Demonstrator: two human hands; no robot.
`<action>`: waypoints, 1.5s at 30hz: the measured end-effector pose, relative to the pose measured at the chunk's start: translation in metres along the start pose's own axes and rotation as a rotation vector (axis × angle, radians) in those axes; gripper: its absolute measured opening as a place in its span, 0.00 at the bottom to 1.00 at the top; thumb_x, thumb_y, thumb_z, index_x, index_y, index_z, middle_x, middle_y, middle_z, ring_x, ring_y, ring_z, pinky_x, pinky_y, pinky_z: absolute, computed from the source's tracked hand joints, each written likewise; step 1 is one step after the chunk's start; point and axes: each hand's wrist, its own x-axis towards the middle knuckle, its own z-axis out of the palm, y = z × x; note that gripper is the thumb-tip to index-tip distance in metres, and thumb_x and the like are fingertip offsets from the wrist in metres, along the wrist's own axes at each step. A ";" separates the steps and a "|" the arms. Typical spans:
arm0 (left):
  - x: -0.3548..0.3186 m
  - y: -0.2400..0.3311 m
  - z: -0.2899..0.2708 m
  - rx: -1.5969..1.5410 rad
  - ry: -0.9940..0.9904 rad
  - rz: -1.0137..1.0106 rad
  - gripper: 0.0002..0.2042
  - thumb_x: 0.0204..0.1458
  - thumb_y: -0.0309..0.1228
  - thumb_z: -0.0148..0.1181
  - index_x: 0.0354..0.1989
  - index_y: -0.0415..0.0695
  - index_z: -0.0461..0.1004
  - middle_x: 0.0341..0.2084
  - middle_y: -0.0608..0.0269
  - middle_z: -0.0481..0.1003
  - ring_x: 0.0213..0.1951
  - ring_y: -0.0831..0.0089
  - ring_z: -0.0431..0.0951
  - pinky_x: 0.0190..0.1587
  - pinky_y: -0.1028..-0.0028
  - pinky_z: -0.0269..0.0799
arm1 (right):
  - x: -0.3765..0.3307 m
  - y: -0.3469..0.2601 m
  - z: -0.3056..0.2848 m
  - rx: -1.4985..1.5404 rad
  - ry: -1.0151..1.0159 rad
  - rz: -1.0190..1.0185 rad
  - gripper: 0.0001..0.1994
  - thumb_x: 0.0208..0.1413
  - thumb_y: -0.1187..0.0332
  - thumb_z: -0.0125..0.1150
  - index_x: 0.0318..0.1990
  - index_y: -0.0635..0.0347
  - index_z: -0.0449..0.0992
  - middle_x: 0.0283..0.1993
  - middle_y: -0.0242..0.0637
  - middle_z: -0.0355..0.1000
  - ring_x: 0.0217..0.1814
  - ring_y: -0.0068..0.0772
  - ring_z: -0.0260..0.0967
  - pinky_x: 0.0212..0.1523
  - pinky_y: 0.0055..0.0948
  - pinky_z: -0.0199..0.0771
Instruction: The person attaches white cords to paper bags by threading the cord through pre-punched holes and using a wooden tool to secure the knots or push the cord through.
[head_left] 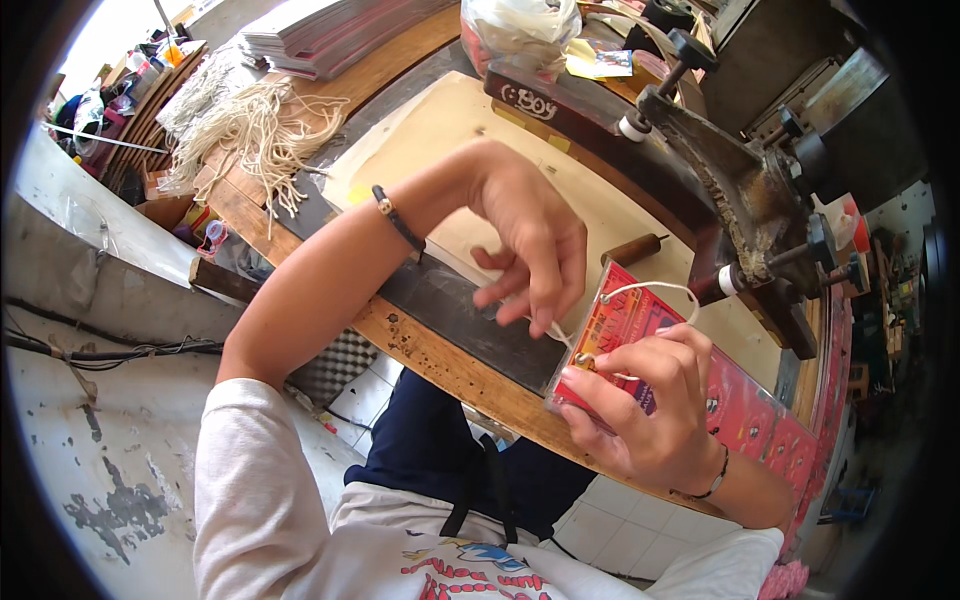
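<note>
My right hand [650,395] grips a red printed pad [625,320] by its near end, thumb on one side and fingers curled over the face. A white cord [675,287] loops out from the pad's far corner and runs back under my right fingers. My left hand [535,250] is bent down at the wrist just left of the pad. Its thumb and forefinger close on the cord near the pad's left edge, while the other fingers curl loosely. Behind the pad, a wooden-handled awl [632,250] lies on the pale board [440,125].
A dark metal press [740,170] with knobs stands at the right. White cords [270,130] lie bundled at the far left beside a stack of printed sheets [330,35]. A plastic bag [520,30] sits at the back. More red sheets [760,420] cover the right side.
</note>
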 end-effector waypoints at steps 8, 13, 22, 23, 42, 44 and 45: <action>-0.027 -0.004 -0.009 0.050 0.253 -0.174 0.10 0.52 0.35 0.64 0.34 0.40 0.81 0.18 0.65 0.74 0.14 0.79 0.73 0.11 0.79 0.60 | 0.003 0.000 -0.001 0.032 -0.065 0.014 0.21 0.41 0.65 0.72 0.47 0.49 0.76 0.46 0.34 0.67 0.49 0.37 0.65 0.53 0.48 0.60; -0.030 0.018 0.002 0.179 0.285 -0.376 0.13 0.50 0.39 0.63 0.37 0.44 0.82 0.24 0.62 0.77 0.21 0.73 0.78 0.20 0.74 0.70 | 0.004 0.002 -0.002 0.043 -0.085 0.029 0.22 0.41 0.65 0.72 0.47 0.49 0.75 0.46 0.34 0.67 0.49 0.38 0.64 0.54 0.48 0.60; -0.014 0.042 0.025 0.297 0.208 -0.530 0.16 0.55 0.40 0.55 0.42 0.40 0.79 0.33 0.54 0.82 0.33 0.69 0.84 0.27 0.71 0.82 | 0.005 0.001 -0.001 0.073 -0.102 0.090 0.20 0.45 0.62 0.70 0.48 0.51 0.75 0.45 0.33 0.69 0.47 0.35 0.67 0.55 0.47 0.59; -0.013 0.041 0.027 0.303 0.207 -0.534 0.16 0.55 0.40 0.55 0.42 0.40 0.79 0.33 0.54 0.82 0.33 0.69 0.84 0.27 0.71 0.82 | 0.004 0.002 0.001 0.080 -0.108 0.093 0.21 0.45 0.62 0.70 0.49 0.52 0.74 0.45 0.33 0.69 0.47 0.35 0.67 0.56 0.47 0.59; 0.006 0.025 0.018 0.135 -0.063 -0.290 0.17 0.54 0.37 0.63 0.47 0.38 0.79 0.36 0.51 0.81 0.37 0.65 0.84 0.33 0.67 0.83 | 0.006 0.005 -0.002 0.092 -0.176 0.083 0.24 0.47 0.60 0.69 0.53 0.54 0.72 0.45 0.34 0.68 0.48 0.35 0.67 0.57 0.46 0.58; 0.009 0.019 0.016 0.127 -0.090 -0.245 0.16 0.55 0.36 0.63 0.46 0.36 0.79 0.36 0.50 0.81 0.37 0.65 0.84 0.33 0.67 0.84 | 0.006 0.005 -0.002 0.094 -0.169 0.078 0.24 0.48 0.59 0.69 0.52 0.53 0.72 0.45 0.34 0.68 0.48 0.35 0.67 0.57 0.47 0.58; 0.010 0.016 0.015 0.136 -0.095 -0.219 0.15 0.55 0.35 0.63 0.46 0.35 0.79 0.36 0.50 0.81 0.37 0.66 0.84 0.33 0.68 0.83 | 0.006 0.005 -0.002 0.092 -0.166 0.079 0.24 0.48 0.59 0.69 0.52 0.53 0.72 0.45 0.34 0.68 0.48 0.35 0.67 0.57 0.47 0.58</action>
